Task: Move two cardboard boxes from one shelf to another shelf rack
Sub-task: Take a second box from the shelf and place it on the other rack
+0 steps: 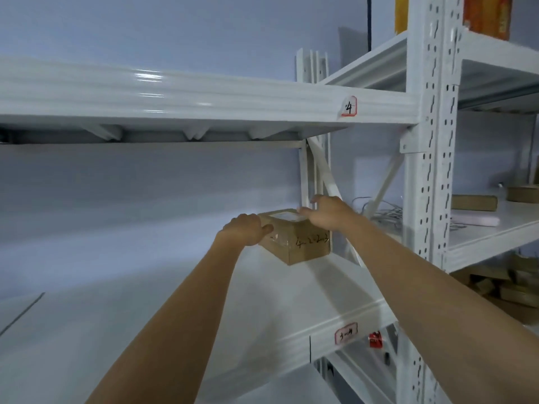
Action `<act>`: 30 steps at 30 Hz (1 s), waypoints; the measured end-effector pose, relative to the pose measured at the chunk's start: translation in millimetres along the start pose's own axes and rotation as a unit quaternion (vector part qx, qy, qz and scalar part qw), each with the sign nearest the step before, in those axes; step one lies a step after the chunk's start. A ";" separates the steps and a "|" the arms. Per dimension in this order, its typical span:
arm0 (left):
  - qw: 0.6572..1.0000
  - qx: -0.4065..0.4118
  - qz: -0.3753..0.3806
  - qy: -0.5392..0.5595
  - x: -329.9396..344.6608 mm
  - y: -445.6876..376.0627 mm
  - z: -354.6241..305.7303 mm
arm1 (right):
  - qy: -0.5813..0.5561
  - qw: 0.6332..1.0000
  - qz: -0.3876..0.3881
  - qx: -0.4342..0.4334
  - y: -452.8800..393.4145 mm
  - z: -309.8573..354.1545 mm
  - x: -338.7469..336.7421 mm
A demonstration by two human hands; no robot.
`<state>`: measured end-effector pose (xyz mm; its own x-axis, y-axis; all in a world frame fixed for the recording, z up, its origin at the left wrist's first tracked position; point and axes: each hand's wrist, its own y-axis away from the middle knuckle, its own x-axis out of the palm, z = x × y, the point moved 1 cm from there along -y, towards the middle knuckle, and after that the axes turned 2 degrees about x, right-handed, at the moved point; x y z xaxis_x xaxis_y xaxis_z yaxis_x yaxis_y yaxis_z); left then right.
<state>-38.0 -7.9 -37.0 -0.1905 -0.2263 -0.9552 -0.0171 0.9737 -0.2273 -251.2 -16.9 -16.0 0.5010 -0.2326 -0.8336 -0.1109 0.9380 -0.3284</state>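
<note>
On white shelf (204, 287), 1 cardboard box (303, 243) gripped by 2 hands: left hand (248, 228) & right hand (329, 212).

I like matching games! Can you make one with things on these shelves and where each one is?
Things:
1. brown cardboard box with handwritten numbers
2. red-edged white label reading 4
3. tangle of grey wires
4. orange printed carton

Places:
A. top right shelf
B. between both hands
C. on the upper shelf beam
D. behind the right hand

Pairs: 1-B, 2-C, 3-D, 4-A
</note>
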 end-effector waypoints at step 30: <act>0.836 -0.224 -0.053 0.498 9.4 -59.6 -17.6 | -0.352 0.915 0.178 0.081 -127.6 -5.4 22.4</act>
<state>-56.1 -67.6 -29.1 -0.8838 -0.3947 -0.2511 -0.4090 0.9125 0.0052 -230.5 -143.2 4.8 0.8934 0.2646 -0.3631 -0.2742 0.9613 0.0259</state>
